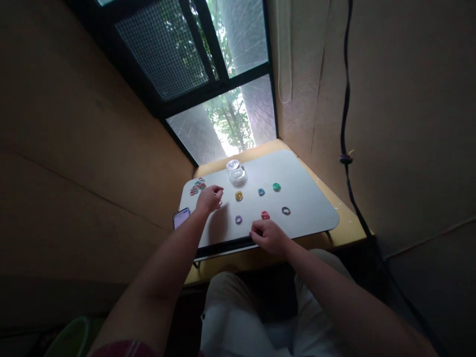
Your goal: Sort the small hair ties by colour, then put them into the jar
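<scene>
A small white table (312,208) carries several little coloured rings. My left hand (209,198) hovers over its left part with fingers pinched together; whether anything is in them is too small to tell. A pile of rings (197,186) lies just left of that hand. My right hand (268,235) rests curled at the table's near edge, just below a red ring (265,215). Spread out singly are a yellow ring (238,196), a blue ring (261,191), a green ring (276,187), and two purple rings (238,219) (285,210).
A clear glass jar (236,172) stands at the back of the table. A phone (181,217) with a lit screen lies off the table's left edge. Tan walls close in on both sides, a window is ahead, and a dark cable (345,158) hangs on the right wall.
</scene>
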`<action>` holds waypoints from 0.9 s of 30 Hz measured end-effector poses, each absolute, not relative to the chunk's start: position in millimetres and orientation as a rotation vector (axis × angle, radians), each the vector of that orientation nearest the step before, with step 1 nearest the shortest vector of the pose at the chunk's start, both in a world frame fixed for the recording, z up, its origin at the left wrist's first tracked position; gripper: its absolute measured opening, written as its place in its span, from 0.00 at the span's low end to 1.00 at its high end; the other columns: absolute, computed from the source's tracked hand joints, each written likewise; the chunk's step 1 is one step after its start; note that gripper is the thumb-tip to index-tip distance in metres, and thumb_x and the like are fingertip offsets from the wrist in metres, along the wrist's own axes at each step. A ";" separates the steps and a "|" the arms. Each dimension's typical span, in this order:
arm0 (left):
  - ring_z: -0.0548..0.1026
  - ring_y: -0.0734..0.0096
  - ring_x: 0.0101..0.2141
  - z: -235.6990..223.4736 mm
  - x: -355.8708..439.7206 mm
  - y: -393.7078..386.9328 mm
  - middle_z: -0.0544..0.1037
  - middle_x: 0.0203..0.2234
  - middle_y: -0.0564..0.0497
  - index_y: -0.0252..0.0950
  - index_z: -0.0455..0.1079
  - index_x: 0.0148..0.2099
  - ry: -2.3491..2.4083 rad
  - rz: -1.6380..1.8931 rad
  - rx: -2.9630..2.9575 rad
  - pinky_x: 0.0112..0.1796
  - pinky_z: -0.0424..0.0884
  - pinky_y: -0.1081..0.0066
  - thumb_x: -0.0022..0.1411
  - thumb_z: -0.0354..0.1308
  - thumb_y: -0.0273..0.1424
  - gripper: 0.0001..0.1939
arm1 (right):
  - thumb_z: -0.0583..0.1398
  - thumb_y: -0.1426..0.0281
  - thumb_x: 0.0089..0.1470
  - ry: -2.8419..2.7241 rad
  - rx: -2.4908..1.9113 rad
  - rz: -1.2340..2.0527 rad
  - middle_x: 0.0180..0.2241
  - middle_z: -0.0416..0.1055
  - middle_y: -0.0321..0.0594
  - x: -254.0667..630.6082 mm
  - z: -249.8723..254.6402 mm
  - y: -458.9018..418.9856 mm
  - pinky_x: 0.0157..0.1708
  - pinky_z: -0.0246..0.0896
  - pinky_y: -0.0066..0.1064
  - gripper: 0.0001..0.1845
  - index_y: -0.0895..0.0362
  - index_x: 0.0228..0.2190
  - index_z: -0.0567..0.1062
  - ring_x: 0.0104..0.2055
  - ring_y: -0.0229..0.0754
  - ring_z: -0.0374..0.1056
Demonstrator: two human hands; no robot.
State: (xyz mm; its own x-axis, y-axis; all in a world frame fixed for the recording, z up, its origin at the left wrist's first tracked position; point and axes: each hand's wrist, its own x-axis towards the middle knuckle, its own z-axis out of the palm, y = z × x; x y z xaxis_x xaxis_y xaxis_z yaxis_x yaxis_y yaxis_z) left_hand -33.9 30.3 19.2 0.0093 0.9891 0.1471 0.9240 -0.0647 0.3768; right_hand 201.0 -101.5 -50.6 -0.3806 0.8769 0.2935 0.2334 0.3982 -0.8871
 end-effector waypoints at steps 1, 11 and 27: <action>0.78 0.61 0.39 19.3 -51.5 29.3 0.83 0.39 0.46 0.36 0.79 0.45 2.068 0.579 2.056 0.43 0.70 0.67 0.62 0.55 0.32 0.14 | 0.58 0.72 0.51 -1.846 -0.964 0.993 0.18 0.61 0.30 200.8 -50.6 -101.7 0.23 0.48 0.27 0.10 0.56 0.20 0.65 0.21 0.34 0.56; 0.78 0.58 0.41 11.9 -157.1 16.5 0.81 0.42 0.42 0.35 0.76 0.48 2.418 0.550 1.833 0.41 0.70 0.65 0.61 0.56 0.30 0.14 | 0.58 0.71 0.51 -1.879 -1.006 0.948 0.17 0.61 0.32 197.6 -52.7 -102.2 0.22 0.47 0.27 0.11 0.56 0.19 0.65 0.21 0.34 0.55; 0.71 0.57 0.55 -10.7 -144.1 58.6 0.74 0.56 0.47 0.41 0.76 0.53 2.279 0.220 2.316 0.57 0.65 0.62 0.66 0.49 0.35 0.19 | 0.57 0.71 0.53 -1.952 -1.012 0.935 0.17 0.61 0.32 198.1 -49.3 -103.1 0.23 0.47 0.26 0.11 0.57 0.20 0.66 0.20 0.33 0.55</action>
State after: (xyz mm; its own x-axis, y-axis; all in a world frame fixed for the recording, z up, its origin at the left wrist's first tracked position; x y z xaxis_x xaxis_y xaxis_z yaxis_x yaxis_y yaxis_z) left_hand -144.1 58.6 -10.7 0.0146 0.9843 0.1760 0.9998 -0.0170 0.0126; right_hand 198.1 -103.1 -49.3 -0.4197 0.8662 0.2713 0.3317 0.4246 -0.8425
